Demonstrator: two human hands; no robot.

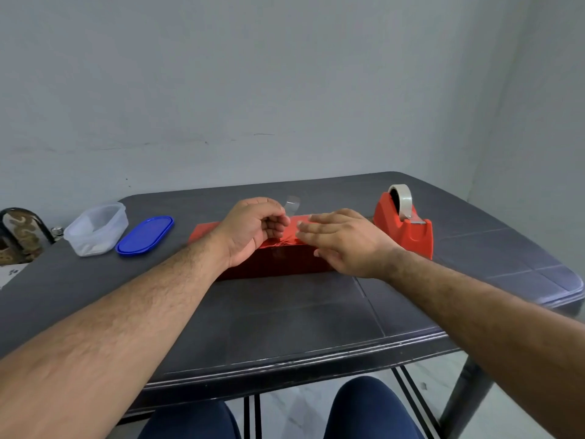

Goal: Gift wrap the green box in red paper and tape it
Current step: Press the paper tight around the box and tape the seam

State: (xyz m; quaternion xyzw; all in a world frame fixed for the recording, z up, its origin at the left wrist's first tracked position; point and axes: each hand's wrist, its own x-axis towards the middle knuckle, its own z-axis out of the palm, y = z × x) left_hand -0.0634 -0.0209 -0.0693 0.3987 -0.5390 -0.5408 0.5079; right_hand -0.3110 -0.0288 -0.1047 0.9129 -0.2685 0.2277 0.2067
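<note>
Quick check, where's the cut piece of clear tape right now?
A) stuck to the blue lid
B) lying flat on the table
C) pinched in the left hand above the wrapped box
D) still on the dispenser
C: the strip of clear tape sticks up from the fingers of the left hand, just over the red-wrapped box, while the right hand lies open and flat on the paper.
</note>
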